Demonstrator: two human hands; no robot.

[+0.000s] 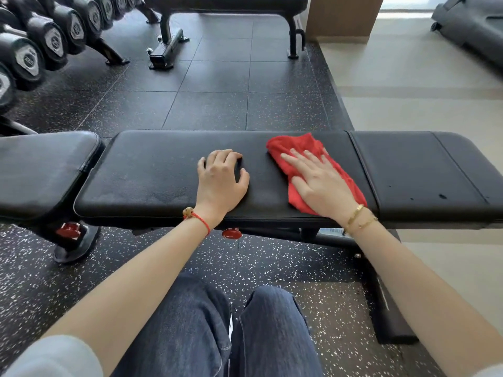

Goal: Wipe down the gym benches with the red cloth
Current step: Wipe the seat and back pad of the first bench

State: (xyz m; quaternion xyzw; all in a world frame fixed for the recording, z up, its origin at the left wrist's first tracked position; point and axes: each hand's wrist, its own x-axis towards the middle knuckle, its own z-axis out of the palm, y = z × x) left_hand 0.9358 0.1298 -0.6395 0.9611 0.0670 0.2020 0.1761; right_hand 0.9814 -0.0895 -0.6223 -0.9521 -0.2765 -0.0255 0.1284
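Bench point(168, 170) ran across in front of us, black pad in sections. Cloth point(304, 148), red and bunched, lay on the middle section toward its right end. Our right hand point(318, 183) pressed flat on cloth, fingers straight and spread. Our left hand point(221, 176) rested on bare pad just beside it, fingers curled, fingertips on the pad, holding nothing. Second bench point(226, 2) stood beyond, dumbbells point(40, 42) racked far left. Speckled floor point(217, 104) underneath.

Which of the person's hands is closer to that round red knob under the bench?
Left. The left hand rests on the pad almost straight above the red knob; the right hand is farther right, on the red cloth.
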